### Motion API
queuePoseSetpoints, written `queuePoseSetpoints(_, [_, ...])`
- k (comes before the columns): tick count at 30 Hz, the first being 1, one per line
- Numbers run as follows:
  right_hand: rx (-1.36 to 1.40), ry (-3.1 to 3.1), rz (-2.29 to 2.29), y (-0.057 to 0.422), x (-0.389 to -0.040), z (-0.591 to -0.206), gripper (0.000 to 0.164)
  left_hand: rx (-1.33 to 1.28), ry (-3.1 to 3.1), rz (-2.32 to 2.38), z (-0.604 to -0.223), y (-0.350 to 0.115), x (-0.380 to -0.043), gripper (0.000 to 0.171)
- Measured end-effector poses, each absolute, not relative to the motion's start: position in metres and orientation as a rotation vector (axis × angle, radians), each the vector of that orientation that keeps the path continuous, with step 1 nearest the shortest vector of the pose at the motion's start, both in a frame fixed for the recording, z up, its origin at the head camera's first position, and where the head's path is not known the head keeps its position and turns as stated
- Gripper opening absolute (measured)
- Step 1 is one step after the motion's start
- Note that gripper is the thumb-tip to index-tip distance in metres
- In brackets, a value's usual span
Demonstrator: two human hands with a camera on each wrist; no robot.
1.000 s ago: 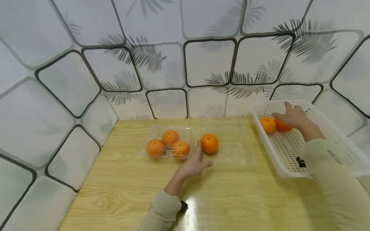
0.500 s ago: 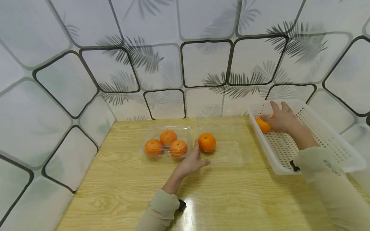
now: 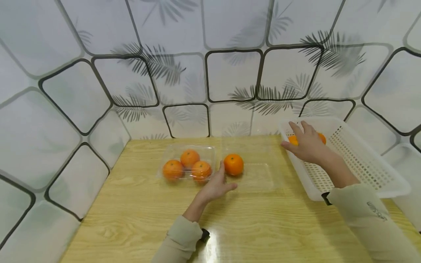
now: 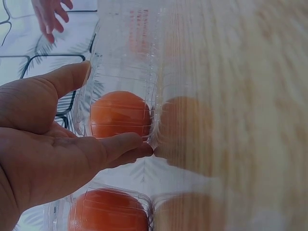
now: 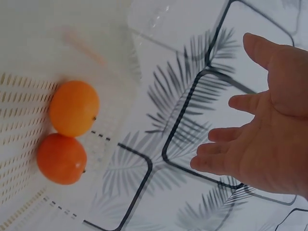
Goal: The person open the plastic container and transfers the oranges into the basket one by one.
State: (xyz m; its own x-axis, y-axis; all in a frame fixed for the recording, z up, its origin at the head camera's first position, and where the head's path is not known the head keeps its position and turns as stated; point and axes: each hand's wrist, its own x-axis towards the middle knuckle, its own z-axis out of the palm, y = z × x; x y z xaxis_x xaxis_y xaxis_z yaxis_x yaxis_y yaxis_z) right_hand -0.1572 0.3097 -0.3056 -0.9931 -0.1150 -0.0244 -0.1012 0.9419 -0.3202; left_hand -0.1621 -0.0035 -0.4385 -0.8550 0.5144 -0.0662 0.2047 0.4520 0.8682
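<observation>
My left hand [image 3: 215,186] touches the near left corner of a clear plastic box [image 3: 263,175] with its lid raised. One orange [image 3: 234,164] sits at this box's left end. In the left wrist view, thumb and straight fingers [image 4: 120,147] lie along the box's wall beside the orange [image 4: 120,114]. My right hand [image 3: 307,146] hovers over the left rim of a white slotted basket [image 3: 307,184], fingers spread, holding nothing. Two oranges lie touching in the basket; the right wrist view shows the upper orange [image 5: 73,108] and the lower orange [image 5: 61,159].
Left of my left hand stands a second clear box [image 3: 210,149] with three oranges [image 3: 189,158] inside. The wooden table [image 3: 148,226] ends at a patterned wall [image 3: 233,76] at the back; another wall [image 3: 79,153] rises on the left.
My right hand has moved left from above the basket's oranges to its left rim, carrying nothing. My left hand stays at the box. The head view has shifted slightly.
</observation>
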Motion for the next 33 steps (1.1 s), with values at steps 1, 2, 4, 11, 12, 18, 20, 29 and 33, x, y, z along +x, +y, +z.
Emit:
queuePoseSetpoints(1, [-0.188, 3.055, -0.51, 0.306, -0.156, -0.306, 0.087, 0.61, 2.395, 1.354, -0.438, -0.004, -0.163, 0.103])
queuePoseSetpoints(2, [-0.208, 3.058, -0.519, 0.303, -0.155, -0.306, 0.087, 0.61, 2.396, 1.349, -0.438, -0.005, -0.163, 0.103])
queuePoseSetpoints(4, [-0.236, 3.059, -0.533, 0.297, -0.153, -0.307, 0.087, 0.607, 2.398, 1.334, -0.438, -0.006, -0.165, 0.104])
queuePoseSetpoints(11, [-0.303, 3.076, -0.585, 0.282, -0.142, -0.317, 0.086, 0.609, 2.377, 1.362, -0.435, -0.008, -0.168, 0.103])
queuePoseSetpoints(12, [-0.306, 3.073, -0.595, 0.279, -0.14, -0.318, 0.086, 0.611, 2.376, 1.365, -0.435, -0.008, -0.169, 0.103])
queuePoseSetpoints(18, [-0.332, 3.065, -0.674, 0.269, -0.133, -0.33, 0.086, 0.612, 2.413, 1.313, -0.435, -0.008, -0.17, 0.104])
queuePoseSetpoints(20, [-0.348, 3.061, -0.722, 0.265, -0.132, -0.334, 0.085, 0.61, 2.412, 1.305, -0.434, -0.008, -0.171, 0.104])
queuePoseSetpoints(29, [-0.398, 3.008, -0.88, 0.248, -0.126, -0.363, 0.081, 0.612, 2.405, 1.318, -0.436, -0.007, -0.169, 0.103])
queuePoseSetpoints(33, [-0.415, 2.998, -0.928, 0.242, -0.126, -0.376, 0.08, 0.611, 2.397, 1.313, -0.44, -0.004, -0.167, 0.104])
